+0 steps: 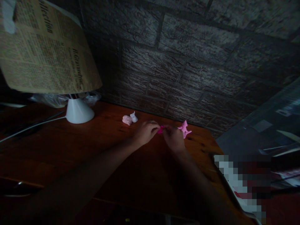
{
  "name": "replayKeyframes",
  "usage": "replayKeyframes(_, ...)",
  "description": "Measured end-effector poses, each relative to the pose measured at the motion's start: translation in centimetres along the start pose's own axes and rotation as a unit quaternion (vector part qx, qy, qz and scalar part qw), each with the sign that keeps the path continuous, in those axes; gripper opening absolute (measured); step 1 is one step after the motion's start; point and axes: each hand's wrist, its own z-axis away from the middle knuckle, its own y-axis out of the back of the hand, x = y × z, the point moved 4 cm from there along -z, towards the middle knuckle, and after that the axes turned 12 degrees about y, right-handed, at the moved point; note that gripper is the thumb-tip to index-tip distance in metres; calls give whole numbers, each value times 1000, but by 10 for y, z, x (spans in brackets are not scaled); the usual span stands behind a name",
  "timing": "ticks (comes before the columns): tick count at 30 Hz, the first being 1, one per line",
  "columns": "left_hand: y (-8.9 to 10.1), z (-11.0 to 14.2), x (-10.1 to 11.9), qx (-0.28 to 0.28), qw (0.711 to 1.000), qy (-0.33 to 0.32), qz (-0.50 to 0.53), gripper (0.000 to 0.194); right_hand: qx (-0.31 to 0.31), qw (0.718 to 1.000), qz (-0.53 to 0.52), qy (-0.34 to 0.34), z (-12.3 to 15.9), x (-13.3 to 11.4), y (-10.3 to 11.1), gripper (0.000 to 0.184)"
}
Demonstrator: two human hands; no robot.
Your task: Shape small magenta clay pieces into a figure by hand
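Observation:
A small hot-pink piece of soft modelling clay [160, 129] is pinched between the fingertips of both hands, just above the wooden table. My left hand [146, 132] is closed on its left side. My right hand [173, 137] grips its right side, with the fingers curled and partly hidden. Just beyond my right hand lies a lighter pink clay shape [185, 128] with several pointed ends. To the left of my left hand, a pale pink clay lump [127, 120] touches a smaller white lump [133, 117].
A lamp with a newsprint shade [53, 53] and white cone base [79, 112] stands at the left, its cord [35, 128] running across the wooden table [98, 134]. Behind is a brick-patterned wall [178, 56]. A grey translucent panel [255, 122] rises at the right, near a blurred-out object [236, 184].

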Motion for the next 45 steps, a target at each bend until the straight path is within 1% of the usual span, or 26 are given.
replayKeyframes(2, -1, 0, 0, -2, 1000, -26, 1, 20, -1, 999, 20, 31, 0, -1, -1, 25)
replayKeyframes(4, -1, 0, 0, -2, 999, -31, 8, 20, -1, 998, 33, 57, -1, -3, -1, 26)
replayKeyframes(9, 5, 0, 2, -10, 1000, 19, 4, 21, -18, 995, 49, 82, 0, -8, -1, 27)
replayKeyframes(11, 6, 0, 1, -8, 999, 44, 5, 18, -24, 994, 52, 92, 1, -10, -1, 28)
replayKeyframes(13, 6, 0, 0, -10, 998, 66, 15, 15, -30, 993, 47, 100, 1, -11, 0, 28)
replayKeyframes(14, 6, -1, 0, -11, 997, 72, 23, 17, -33, 993, 43, 103, 1, -11, 0, 28)
replayKeyframes(16, 6, -1, 0, -14, 997, 69, 36, 23, -39, 992, 35, 110, 1, -11, 0, 28)
replayKeyframes(19, 6, -2, 0, -28, 998, 45, 36, 22, -32, 992, 29, 122, 1, -12, -1, 28)
replayKeyframes(21, 6, -2, -2, -31, 998, 47, 34, 20, -15, 993, 9, 118, 1, -11, -2, 28)
replayKeyframes(24, 7, -3, -8, -11, 996, 74, 48, 21, 15, 995, -24, 94, 1, -8, -5, 26)
replayKeyframes(27, 6, -5, -11, 5, 990, 95, 99, 18, 3, 997, -31, 75, 2, -6, -8, 21)
replayKeyframes(29, 6, -6, -11, 12, 985, 103, 140, 15, -4, 997, -34, 74, 2, -7, -7, 22)
replayKeyframes(32, 8, -6, -10, 20, 980, 111, 166, 15, 28, 996, -28, 82, 2, -8, -1, 25)
replayKeyframes(35, 8, -5, -9, 19, 984, 107, 139, 15, 34, 996, -19, 82, 3, -8, 1, 24)
replayKeyframes(38, 6, -3, -6, 7, 993, 90, 72, 17, 32, 997, -17, 74, 3, -7, -1, 25)
replayKeyframes(42, 6, 1, 2, -7, 998, 63, -18, 25, 65, 996, -20, 54, 2, -6, 2, 26)
replayKeyframes(45, 6, 2, 9, -16, 999, 39, -6, 32, 73, 996, -24, 49, 1, -5, 4, 24)
